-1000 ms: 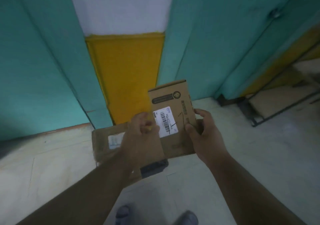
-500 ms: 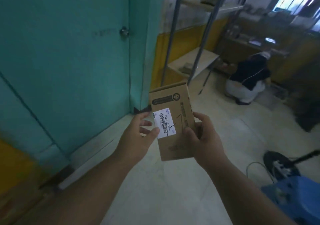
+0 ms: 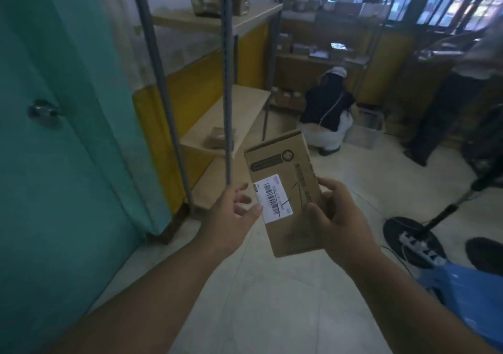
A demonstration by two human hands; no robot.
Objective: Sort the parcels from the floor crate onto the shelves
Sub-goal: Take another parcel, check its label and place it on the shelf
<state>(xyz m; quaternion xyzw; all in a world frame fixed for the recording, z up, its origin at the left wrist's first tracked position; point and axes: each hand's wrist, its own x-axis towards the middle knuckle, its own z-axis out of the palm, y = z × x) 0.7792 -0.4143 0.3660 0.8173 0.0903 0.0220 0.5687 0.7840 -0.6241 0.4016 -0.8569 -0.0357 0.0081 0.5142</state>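
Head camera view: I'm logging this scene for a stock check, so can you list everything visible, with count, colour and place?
Parcel: one, brown cardboard with a white barcode label, held at centre.
Shelf rack: one, grey posts with pale boards, left of centre behind the parcel.
Small packet: one, brown, on the rack's lower board.
Boxes: a few, brown, on the rack's upper board; count unclear.
Door: one, teal, far left, with a round knob.
Crouching person: one, dark top, pale trousers, at the back by the far shelves.
Standing person: one, dark trousers, far right, partly cut off.
Stand base: one, black, round, on the floor at right.
Left hand: open, thumb at the label's edge.
Right hand: gripping the parcel's right side.
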